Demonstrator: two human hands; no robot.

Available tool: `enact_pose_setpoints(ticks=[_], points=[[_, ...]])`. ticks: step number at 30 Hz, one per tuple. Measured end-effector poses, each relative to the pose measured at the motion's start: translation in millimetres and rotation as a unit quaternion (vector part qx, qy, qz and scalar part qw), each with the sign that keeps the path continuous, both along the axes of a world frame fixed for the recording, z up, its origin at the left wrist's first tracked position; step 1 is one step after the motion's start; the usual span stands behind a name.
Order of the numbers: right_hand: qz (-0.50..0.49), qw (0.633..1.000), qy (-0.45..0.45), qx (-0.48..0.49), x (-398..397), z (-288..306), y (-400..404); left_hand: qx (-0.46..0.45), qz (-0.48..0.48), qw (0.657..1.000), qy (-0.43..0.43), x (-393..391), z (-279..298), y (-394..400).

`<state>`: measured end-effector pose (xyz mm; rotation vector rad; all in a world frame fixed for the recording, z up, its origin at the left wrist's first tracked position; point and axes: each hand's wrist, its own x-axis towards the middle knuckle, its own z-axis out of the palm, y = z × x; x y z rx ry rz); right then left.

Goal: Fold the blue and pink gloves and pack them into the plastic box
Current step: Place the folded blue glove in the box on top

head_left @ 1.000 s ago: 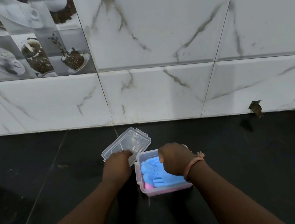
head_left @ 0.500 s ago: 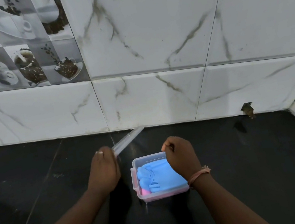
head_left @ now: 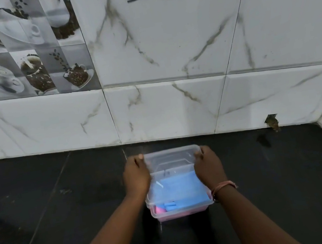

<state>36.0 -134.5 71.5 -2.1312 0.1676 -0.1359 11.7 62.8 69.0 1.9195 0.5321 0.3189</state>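
Black stone counter point(head_left: 42, 205) below white marble-patterned wall tiles point(head_left: 174, 102). Near back edge: clear plastic box point(head_left: 182, 211) containing folded blue gloves point(head_left: 179, 187) over pink gloves point(head_left: 159, 209). Transparent plastic lid point(head_left: 171, 157), tilted above box, gripped at either side by left hand point(head_left: 136, 176) and right hand point(head_left: 207, 165), fingers curled closed.

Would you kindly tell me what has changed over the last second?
The lid moved from the counter left of the plastic box to over it, now held by the left hand and right hand. The gloves stayed packed inside.
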Motion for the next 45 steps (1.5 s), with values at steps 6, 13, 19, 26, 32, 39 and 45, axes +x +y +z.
enact_pose_setpoints(ticks=[6,13,19,26,32,39,45], points=[[-0.041,0.969,0.065,-0.234,-11,-24,-6,0.041,-0.003,0.999,0.027,-22,-41,-12],[-0.085,0.950,0.070,-0.291,-10,-32,8,0.024,0.011,1.000,0.002,-27,-53,-17],[-0.066,0.979,0.066,-0.181,-11,-49,-3,0.043,-0.006,0.999,0.020,-24,-58,-20],[-0.093,0.992,0.062,-0.061,-10,-62,-5,0.091,-0.017,0.993,0.078,-18,-67,-18],[-0.108,0.991,0.070,-0.028,-8,-65,-4,0.090,0.057,0.987,0.118,-10,-63,-19],[-0.147,0.981,0.123,-0.038,-17,-48,-2,0.044,0.065,0.971,0.228,-9,-43,-23],[-0.167,0.978,0.118,0.040,-24,-51,-4,-0.141,0.072,0.967,0.198,-1,-39,-21]])
